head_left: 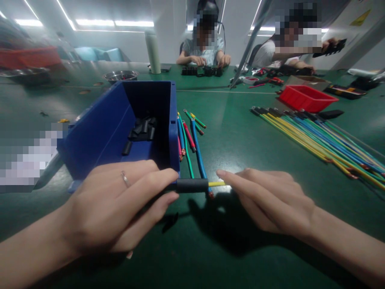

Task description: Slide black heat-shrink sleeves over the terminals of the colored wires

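My left hand [120, 204], a ring on one finger, pinches the end of a short black sleeve [192, 185] that sticks out level to the right. From the sleeve's right end runs a thin yellow wire [215, 184], its other part held in the closed fingers of my right hand [270, 196]. How far the wire reaches inside the sleeve is hidden. Just behind my left hand stands a blue bin [98, 132] with several loose black sleeves [144, 127] in it. Short coloured cables, among them a blue cable [198, 150] with a bare copper end, lie beside the bin.
A row of long yellow, green and blue cables [313, 136] lies on the green table [237, 128] at right. Behind it sits a red tray [306, 98]. A metal bowl [120, 75] and a pale bottle [152, 52] stand farther back. Two people work across the table.
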